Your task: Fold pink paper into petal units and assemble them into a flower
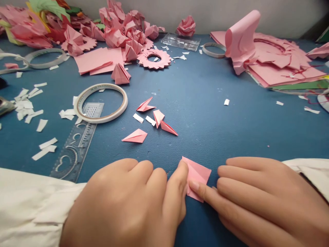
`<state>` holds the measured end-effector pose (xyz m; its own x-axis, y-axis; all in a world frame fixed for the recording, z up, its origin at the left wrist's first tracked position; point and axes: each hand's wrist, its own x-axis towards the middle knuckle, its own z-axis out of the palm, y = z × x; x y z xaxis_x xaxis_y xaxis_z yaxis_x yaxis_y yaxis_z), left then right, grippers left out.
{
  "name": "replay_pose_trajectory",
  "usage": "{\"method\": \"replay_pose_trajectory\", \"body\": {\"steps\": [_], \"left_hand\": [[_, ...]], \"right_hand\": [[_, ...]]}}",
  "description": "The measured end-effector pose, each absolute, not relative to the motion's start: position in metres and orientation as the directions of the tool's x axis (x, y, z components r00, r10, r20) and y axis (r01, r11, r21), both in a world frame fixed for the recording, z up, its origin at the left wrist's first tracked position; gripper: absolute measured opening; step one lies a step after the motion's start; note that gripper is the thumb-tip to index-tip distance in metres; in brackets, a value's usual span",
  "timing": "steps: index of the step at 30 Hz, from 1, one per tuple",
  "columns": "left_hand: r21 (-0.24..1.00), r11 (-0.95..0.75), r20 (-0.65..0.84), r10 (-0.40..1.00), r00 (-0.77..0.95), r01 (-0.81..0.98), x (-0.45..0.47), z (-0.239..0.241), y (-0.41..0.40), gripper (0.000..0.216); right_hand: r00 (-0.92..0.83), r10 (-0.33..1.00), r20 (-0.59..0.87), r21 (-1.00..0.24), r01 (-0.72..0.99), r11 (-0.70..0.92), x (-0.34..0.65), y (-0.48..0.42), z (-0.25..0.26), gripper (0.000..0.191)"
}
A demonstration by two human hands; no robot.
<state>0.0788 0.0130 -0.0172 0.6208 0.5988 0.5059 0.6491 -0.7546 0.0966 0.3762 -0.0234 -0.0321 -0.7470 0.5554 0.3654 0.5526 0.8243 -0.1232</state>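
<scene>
Pink paper sq. (pixel 202 171) on bench (pixel 231 133), btm centre, between both hands. L hand (pixel 133 202): index on sq.'s L edge, covering part of it; thumb mostly out of sight, so can't tell if fingers pinch or just press. R hand (pixel 264 195): one fingertip on sq.'s lower part, rest held close together, thumb hidden, grip unclear too. Off-white sleeves (pixel 33 209) cut off at frame edges. Beyond sq.: 4 folded pink pcs (pixel 135 136) + 2 white scraps (pixel 138 118); 2 of the pcs meet, touching vs overlapping hard to say. Clear ruler (pixel 81 140) partly covered by tape roll (pixel 110 116); near end runs down to L sleeve. Back L: pink paper pile (pixel 115 27), overlapping, can't count, cut off top L. Back R: curled pink sheet (pixel 241 37) hides part of pink stack (pixel 282 61). Metallic item (pixel 5 105) at L edge, cut off, ID unclear.
</scene>
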Motion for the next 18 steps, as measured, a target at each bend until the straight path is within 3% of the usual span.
{"method": "replay_pose_trajectory", "body": {"steps": [5, 9, 14, 18], "left_hand": [[0.082, -0.737, 0.493, 0.615, 0.616, 0.671, 0.076, -0.015, 0.015, 0.047], [0.089, -0.766, 0.451, 0.601, 0.659, 0.637, 0.077, -0.01, 0.023, 0.023], [0.126, -0.788, 0.416, 0.593, 0.689, 0.602, 0.084, -0.007, 0.03, 0.038], [0.12, -0.79, 0.423, 0.589, 0.689, 0.602, 0.081, -0.013, 0.019, 0.023]], "right_hand": [[-0.783, 0.509, 0.358, -0.109, 0.506, 0.855, 0.361, 0.0, -0.016, 0.016], [-0.829, 0.426, 0.362, -0.089, 0.424, 0.901, 0.35, 0.015, -0.004, 0.029], [-0.822, 0.432, 0.37, -0.115, 0.421, 0.9, 0.347, 0.016, -0.004, 0.034], [-0.818, 0.435, 0.376, -0.1, 0.432, 0.897, 0.348, 0.016, -0.005, 0.034]]}}
